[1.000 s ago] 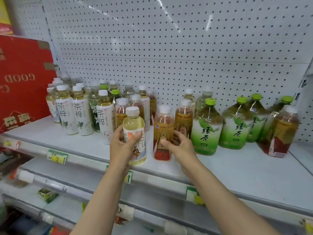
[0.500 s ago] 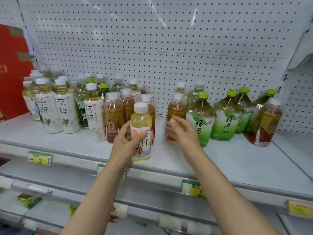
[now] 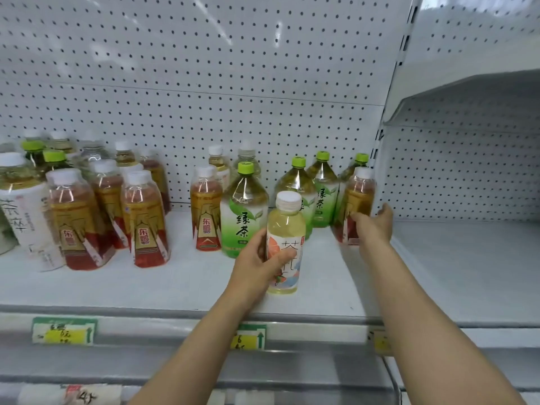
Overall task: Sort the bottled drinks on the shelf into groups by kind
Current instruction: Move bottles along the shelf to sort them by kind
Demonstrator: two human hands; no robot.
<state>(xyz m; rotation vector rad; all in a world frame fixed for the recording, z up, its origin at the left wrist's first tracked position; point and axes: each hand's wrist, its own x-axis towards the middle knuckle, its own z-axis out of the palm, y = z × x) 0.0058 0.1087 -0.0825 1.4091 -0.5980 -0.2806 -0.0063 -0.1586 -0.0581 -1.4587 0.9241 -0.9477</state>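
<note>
My left hand (image 3: pixel 257 263) grips a pale yellow bottle with a white cap and an orange-and-blue label (image 3: pixel 285 244), held near the front middle of the shelf (image 3: pixel 175 282). My right hand (image 3: pixel 372 225) reaches to the far right and closes around the lower part of a red-and-gold tea bottle (image 3: pixel 356 200) standing by the shelf divider. Green-capped green tea bottles (image 3: pixel 244 211) stand between the two hands. Three red-and-gold tea bottles (image 3: pixel 146 220) cluster at the left, one more (image 3: pixel 206 211) in the middle.
White-labelled tea bottles (image 3: pixel 20 211) stand at the far left edge. A pegboard wall (image 3: pixel 204 83) backs the shelf. A second shelf bay (image 3: pixel 467 258) lies to the right of the divider. Price tags (image 3: pixel 64 330) hang on the front rail.
My view has swung right. My right hand left the middle tea bottles and reached right to the red-and-gold bottle by the divider. My left hand carried the yellow bottle rightward.
</note>
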